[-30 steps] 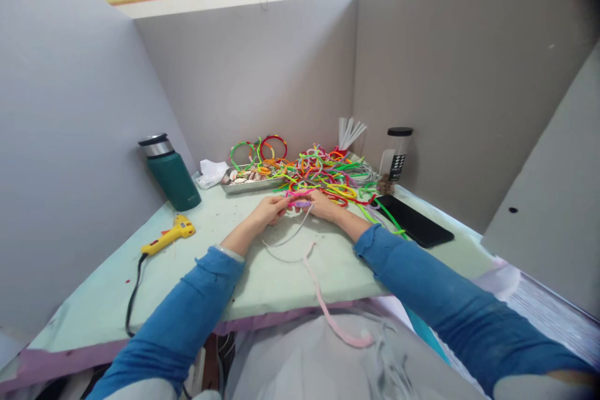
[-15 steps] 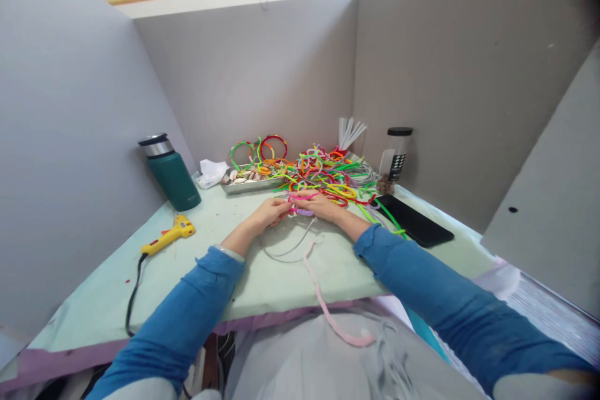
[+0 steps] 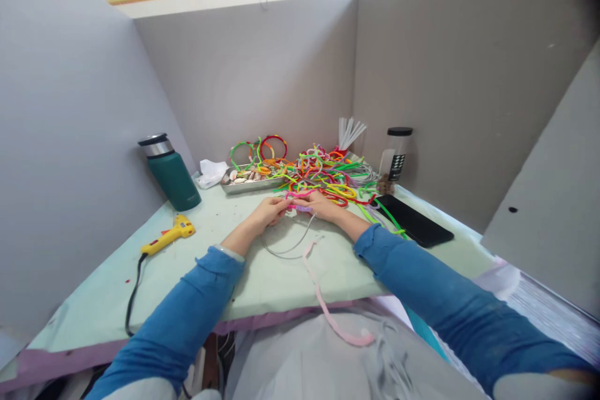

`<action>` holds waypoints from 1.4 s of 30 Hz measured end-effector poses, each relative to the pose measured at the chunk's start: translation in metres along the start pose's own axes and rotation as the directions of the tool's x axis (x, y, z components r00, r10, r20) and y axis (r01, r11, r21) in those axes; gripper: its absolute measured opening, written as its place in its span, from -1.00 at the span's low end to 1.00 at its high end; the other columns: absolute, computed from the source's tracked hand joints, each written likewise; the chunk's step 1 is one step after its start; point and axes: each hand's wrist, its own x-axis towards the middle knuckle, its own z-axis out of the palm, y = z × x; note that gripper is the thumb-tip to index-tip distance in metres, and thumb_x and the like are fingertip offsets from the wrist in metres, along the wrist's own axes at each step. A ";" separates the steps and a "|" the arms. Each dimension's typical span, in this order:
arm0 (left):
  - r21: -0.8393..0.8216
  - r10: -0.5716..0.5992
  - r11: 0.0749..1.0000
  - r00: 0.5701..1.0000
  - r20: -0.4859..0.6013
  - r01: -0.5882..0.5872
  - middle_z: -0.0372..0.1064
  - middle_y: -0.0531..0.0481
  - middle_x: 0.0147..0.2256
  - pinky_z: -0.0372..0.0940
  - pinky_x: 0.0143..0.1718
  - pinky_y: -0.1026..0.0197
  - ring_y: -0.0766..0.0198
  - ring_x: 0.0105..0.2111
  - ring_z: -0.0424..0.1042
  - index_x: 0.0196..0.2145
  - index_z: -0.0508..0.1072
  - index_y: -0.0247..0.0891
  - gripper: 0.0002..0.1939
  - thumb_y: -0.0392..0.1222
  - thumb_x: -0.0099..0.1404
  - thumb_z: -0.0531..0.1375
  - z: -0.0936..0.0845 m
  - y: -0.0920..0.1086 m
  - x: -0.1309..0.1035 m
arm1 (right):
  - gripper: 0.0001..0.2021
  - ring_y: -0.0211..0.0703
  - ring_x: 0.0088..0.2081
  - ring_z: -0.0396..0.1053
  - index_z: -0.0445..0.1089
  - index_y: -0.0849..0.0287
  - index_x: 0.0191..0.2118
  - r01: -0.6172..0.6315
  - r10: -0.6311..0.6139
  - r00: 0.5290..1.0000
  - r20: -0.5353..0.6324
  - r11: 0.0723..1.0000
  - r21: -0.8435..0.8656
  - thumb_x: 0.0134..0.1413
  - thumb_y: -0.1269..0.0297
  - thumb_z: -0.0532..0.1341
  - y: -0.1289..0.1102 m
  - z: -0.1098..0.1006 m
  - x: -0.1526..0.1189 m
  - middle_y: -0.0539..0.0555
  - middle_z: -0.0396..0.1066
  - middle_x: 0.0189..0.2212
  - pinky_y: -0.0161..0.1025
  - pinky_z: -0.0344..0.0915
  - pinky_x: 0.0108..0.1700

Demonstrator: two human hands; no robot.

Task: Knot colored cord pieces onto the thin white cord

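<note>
Over the middle of the table, my left hand (image 3: pixel 272 210) and my right hand (image 3: pixel 320 205) meet, fingers closed on a pink and lilac fuzzy strip (image 3: pixel 302 207). The strip is wound on a thin grey hoop (image 3: pixel 290 256), whose lower curve hangs below my hands. How the strip runs between the fingertips is too small to make out. A pale pink fuzzy strip (image 3: pixel 320 294) hangs below the hoop and trails over the table's front edge onto my lap.
Left side: a yellow glue gun (image 3: pixel 171 234) with a black cord, and a green bottle (image 3: pixel 173 178). Behind my hands, a metal tray (image 3: pixel 253 186) and a heap of coloured fuzzy strips (image 3: pixel 323 169). Right side: a black phone (image 3: pixel 415 220) and a clear jar (image 3: pixel 394 162).
The pink strip has shifted slightly between my fingers, and the thin hoop has turned a little. Both hands stay in nearly the same place.
</note>
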 end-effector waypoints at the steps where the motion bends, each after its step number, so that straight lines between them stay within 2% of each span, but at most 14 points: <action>1: -0.018 -0.001 1.000 1.000 -0.004 0.001 0.00 0.17 -0.66 -0.26 -0.75 0.35 0.56 -0.76 -0.14 -0.52 0.24 -0.30 -0.65 0.06 0.13 0.16 0.000 0.000 0.000 | -0.62 -0.35 -0.56 0.12 0.41 0.32 -0.42 -0.007 0.007 1.000 0.008 1.000 -0.006 -0.01 0.03 0.12 0.001 0.000 0.000 -0.01 0.27 -0.59 -0.36 0.07 -0.48; 7: -0.049 -0.014 0.999 0.998 -0.054 0.011 -0.04 0.19 -0.67 -0.28 -0.77 0.35 0.56 -0.78 -0.14 -0.55 0.19 -0.29 -0.64 0.05 0.16 0.12 -0.002 -0.003 0.003 | -0.63 -0.39 -0.57 0.12 0.38 0.30 -0.41 -0.017 0.017 1.000 -0.015 1.000 -0.022 -0.09 0.01 0.18 0.003 0.002 -0.001 -0.03 0.28 -0.58 -0.38 0.07 -0.50; 12: -0.053 -0.023 0.998 0.999 -0.046 0.020 0.01 0.18 -0.66 -0.28 -0.77 0.35 0.57 -0.78 -0.14 -0.54 0.20 -0.30 -0.65 0.05 0.16 0.12 -0.002 -0.003 0.004 | -0.61 -0.40 -0.60 0.10 0.40 0.30 -0.34 0.000 -0.001 1.000 -0.013 1.000 -0.009 -0.11 0.00 0.19 0.001 0.004 -0.002 -0.04 0.28 -0.58 -0.40 0.06 -0.53; 18: -0.053 -0.028 0.998 0.999 -0.042 0.026 0.00 0.19 -0.66 -0.26 -0.77 0.35 0.57 -0.79 -0.14 -0.50 0.22 -0.30 -0.67 0.05 0.17 0.11 -0.002 0.000 0.001 | -0.61 -0.41 -0.62 0.09 0.40 0.29 -0.21 -0.008 0.009 0.996 -0.090 1.000 0.017 -0.11 0.08 0.20 -0.004 0.004 -0.002 -0.03 0.30 -0.58 -0.42 0.05 -0.57; 21: -0.056 -0.041 0.998 0.999 -0.036 0.039 0.01 0.19 -0.65 -0.26 -0.77 0.36 0.57 -0.79 -0.15 -0.49 0.23 -0.30 -0.69 0.02 0.19 0.11 -0.001 0.001 0.000 | -0.64 -0.43 -0.64 0.06 0.40 0.28 -0.19 -0.010 0.011 0.996 -0.093 1.000 0.018 -0.08 0.14 0.18 -0.005 0.004 -0.002 -0.04 0.31 -0.59 -0.42 0.04 -0.57; 25: -0.060 -0.064 0.996 0.997 -0.036 0.062 0.01 0.19 -0.66 -0.28 -0.76 0.36 0.57 -0.79 -0.15 -0.50 0.23 -0.30 -0.71 -0.02 0.19 0.11 -0.002 0.001 0.000 | -0.71 -0.42 -0.63 0.08 0.41 0.30 -0.24 0.004 -0.003 0.997 -0.071 1.000 0.010 -0.06 0.21 0.15 -0.004 0.003 -0.001 -0.04 0.30 -0.60 -0.41 0.05 -0.56; 32: -0.056 -0.070 0.996 0.997 -0.027 0.068 0.00 0.18 -0.66 -0.30 -0.77 0.36 0.58 -0.79 -0.16 -0.49 0.22 -0.30 -0.74 -0.04 0.19 0.10 -0.003 0.000 0.002 | -0.78 -0.39 -0.60 0.13 0.38 0.30 -0.46 -0.011 0.010 1.000 -0.024 0.998 -0.067 -0.03 0.23 0.13 -0.003 0.002 -0.002 -0.03 0.26 -0.63 -0.40 0.08 -0.52; 38: -0.023 -0.058 0.998 0.998 0.006 0.058 0.02 0.18 -0.65 -0.30 -0.75 0.36 0.57 -0.78 -0.14 -0.45 0.27 -0.31 -0.70 0.02 0.17 0.12 -0.001 -0.001 0.001 | -0.70 -0.38 -0.59 0.10 0.40 0.29 -0.42 -0.006 0.006 1.000 0.007 0.999 -0.036 -0.01 0.11 0.12 -0.002 0.002 -0.002 -0.03 0.27 -0.60 -0.39 0.07 -0.50; 42: 0.063 -0.054 0.997 0.997 0.060 0.050 0.05 0.16 -0.66 -0.27 -0.75 0.36 0.56 -0.77 -0.12 -0.48 0.26 -0.31 -0.65 0.07 0.15 0.12 0.000 0.000 -0.001 | -0.62 -0.32 -0.46 0.17 0.39 0.30 -0.43 0.059 -0.059 0.998 -0.033 0.998 0.011 0.01 0.02 0.09 0.001 0.001 0.001 0.03 0.31 -0.50 -0.36 0.12 -0.39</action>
